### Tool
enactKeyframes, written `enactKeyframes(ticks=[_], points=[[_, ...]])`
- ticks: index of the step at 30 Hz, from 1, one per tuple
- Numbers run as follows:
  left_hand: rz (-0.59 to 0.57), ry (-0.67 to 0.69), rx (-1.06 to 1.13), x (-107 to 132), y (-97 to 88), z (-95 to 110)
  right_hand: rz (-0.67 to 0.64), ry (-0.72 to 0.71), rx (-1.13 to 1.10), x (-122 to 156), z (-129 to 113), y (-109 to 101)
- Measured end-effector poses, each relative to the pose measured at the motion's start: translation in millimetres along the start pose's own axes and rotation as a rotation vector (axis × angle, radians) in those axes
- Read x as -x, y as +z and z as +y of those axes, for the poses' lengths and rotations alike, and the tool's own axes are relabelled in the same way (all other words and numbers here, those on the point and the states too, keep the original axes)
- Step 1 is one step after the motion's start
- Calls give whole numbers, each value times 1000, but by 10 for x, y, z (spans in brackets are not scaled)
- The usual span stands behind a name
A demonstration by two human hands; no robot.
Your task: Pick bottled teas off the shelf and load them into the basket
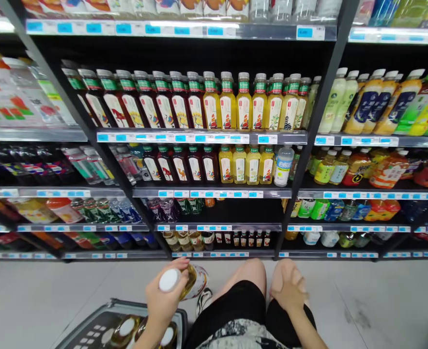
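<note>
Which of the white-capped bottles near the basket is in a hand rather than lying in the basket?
The bottle gripped by the left hand, held above the basket; the other bottles lie inside it.

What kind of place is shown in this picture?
Most likely a supermarket drinks aisle. Dark shelves hold rows of bottled drinks with blue price tags along the edges, and the left hand holds a bottle over a shopping basket.

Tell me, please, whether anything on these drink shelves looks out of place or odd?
One pale bottle with a blue label stands at the right end of the row of yellow tea bottles, unlike its neighbours. Otherwise the rows look tidy, with nothing spilled.
</note>
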State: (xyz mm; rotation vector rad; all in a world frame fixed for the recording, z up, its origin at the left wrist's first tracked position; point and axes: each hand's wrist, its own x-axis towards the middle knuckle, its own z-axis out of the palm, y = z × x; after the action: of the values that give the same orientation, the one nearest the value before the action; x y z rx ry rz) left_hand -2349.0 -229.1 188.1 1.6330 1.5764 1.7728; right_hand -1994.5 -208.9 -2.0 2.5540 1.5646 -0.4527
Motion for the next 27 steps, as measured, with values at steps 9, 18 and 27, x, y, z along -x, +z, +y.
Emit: enactKeyframes(ticks=[9, 18, 27], points=[[7, 130, 245, -484, 586, 193, 86, 87, -24, -527, -130, -106], [-11, 171, 231, -840, 1024, 64, 253, 33, 110, -513, -269, -47], [-304, 277, 68, -1126, 1968, -648, 271, 37, 129, -383, -354, -149]])
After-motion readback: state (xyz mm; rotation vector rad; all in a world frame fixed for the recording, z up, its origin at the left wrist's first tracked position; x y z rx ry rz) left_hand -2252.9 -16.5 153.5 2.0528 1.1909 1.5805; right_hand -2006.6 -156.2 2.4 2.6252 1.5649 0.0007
